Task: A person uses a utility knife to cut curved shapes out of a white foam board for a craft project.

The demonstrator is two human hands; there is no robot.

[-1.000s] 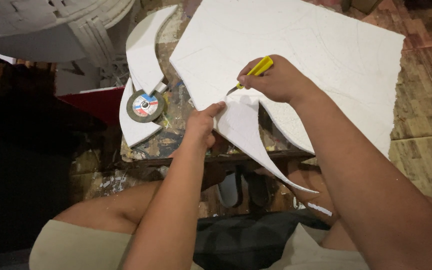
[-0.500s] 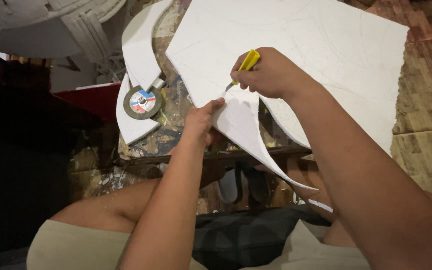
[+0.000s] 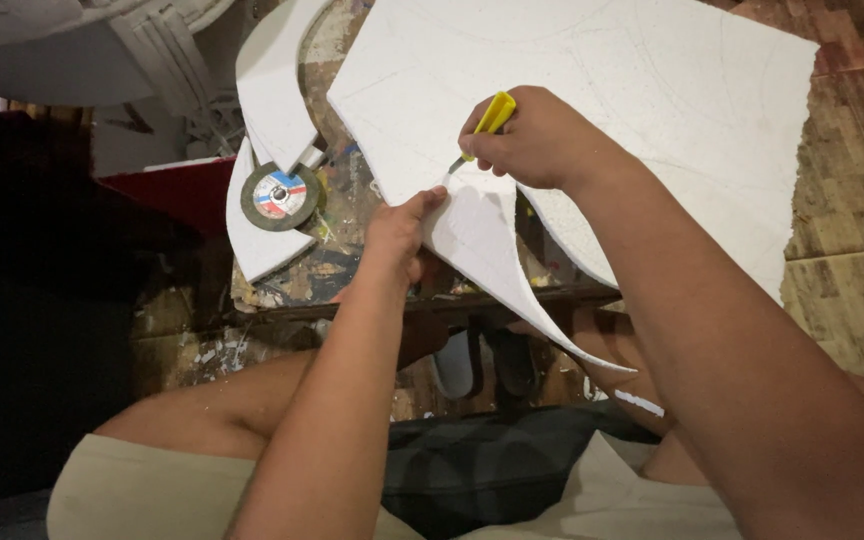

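Observation:
A large white foam board [image 3: 632, 90] lies on a paint-stained work table [image 3: 342, 215]. My right hand [image 3: 537, 140] is closed around a yellow utility knife [image 3: 487, 122] whose blade tip touches the board near its left edge. My left hand [image 3: 400, 232] presses on the board's near edge just below the blade, fingers on the white surface. From there a long curved, pointed tongue of the board [image 3: 512, 280] sweeps down past the table edge toward my legs.
A curved white foam offcut [image 3: 272, 90] lies at the table's left, with a round cutting disc [image 3: 279, 196] resting on another white piece below it. White moulded shapes fill the top left. Brown tiled floor [image 3: 852, 190] shows on the right.
My right hand and the knife have shifted slightly left along the board. My left hand stays pressed on the board's edge.

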